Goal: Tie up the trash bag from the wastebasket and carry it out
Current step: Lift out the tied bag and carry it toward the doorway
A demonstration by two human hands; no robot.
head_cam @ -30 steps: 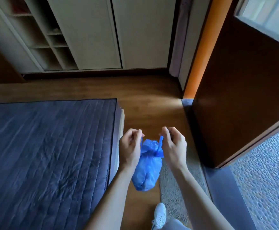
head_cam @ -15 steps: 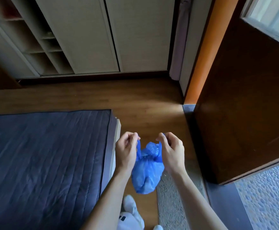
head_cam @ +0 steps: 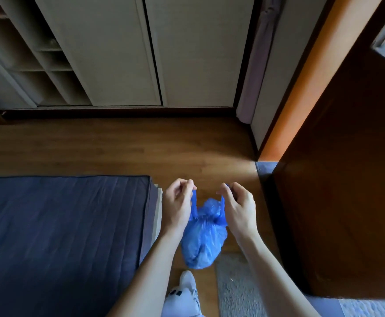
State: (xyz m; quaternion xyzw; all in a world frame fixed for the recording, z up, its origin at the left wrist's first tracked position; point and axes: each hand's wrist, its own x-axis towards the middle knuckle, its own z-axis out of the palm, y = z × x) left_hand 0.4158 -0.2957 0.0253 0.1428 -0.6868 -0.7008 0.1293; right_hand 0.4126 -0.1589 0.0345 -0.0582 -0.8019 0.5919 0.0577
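Observation:
A small blue plastic trash bag [head_cam: 204,239] hangs in front of me above the wooden floor, bulging at the bottom and gathered at the neck. My left hand [head_cam: 177,205] pinches the bag's left ear between thumb and fingers. My right hand [head_cam: 238,208] pinches the right ear the same way. The two ears are pulled up and apart, with the bunched top of the bag between my hands. No wastebasket is in view.
A dark quilted mattress [head_cam: 61,236] fills the left, its edge beside my left arm. A dark brown open door [head_cam: 342,191] stands at the right. Cream wardrobe doors [head_cam: 164,49] and shelves lie ahead. A grey mat [head_cam: 235,287] and my white shoe [head_cam: 185,291] are below.
My view has shifted back from the doorway, so the outside paving at the right has dropped out of sight. Both hands have kept hold of the bag's ears and spread slightly wider apart.

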